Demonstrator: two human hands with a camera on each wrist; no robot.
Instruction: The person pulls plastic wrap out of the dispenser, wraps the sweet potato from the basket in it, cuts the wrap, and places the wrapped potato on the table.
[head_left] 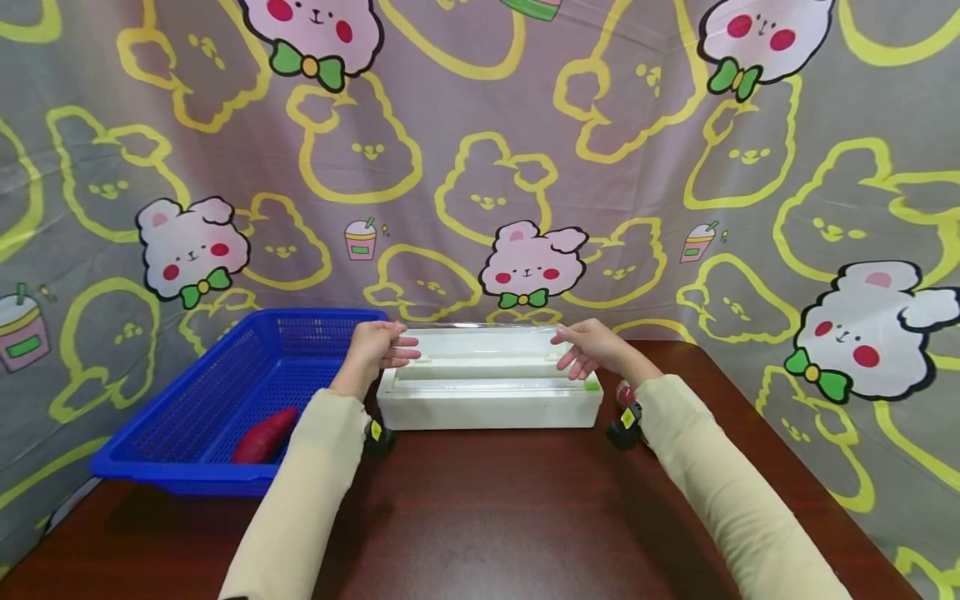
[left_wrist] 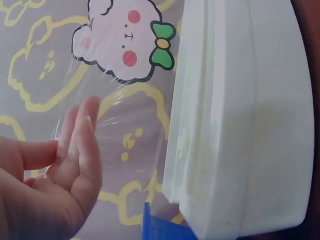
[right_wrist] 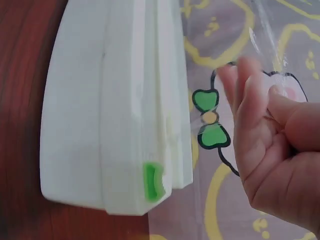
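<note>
The left hand [head_left: 378,346] and the right hand [head_left: 596,347] pinch a clear film [left_wrist: 112,120] — one at each side — and it is stretched between them at the far side of the white box [head_left: 487,412]. This box stands on the counter [head_left: 487,508], right of the blue basket [head_left: 180,472].

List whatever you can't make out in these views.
Head: red item, partly behind black wrist device and right sleeve.
Head: near right corner of blue basket, behind left sleeve.
Left wrist: far end of white box, cut off by top edge.
Right wrist: topmost fingertips of right hand, blurred.
</note>
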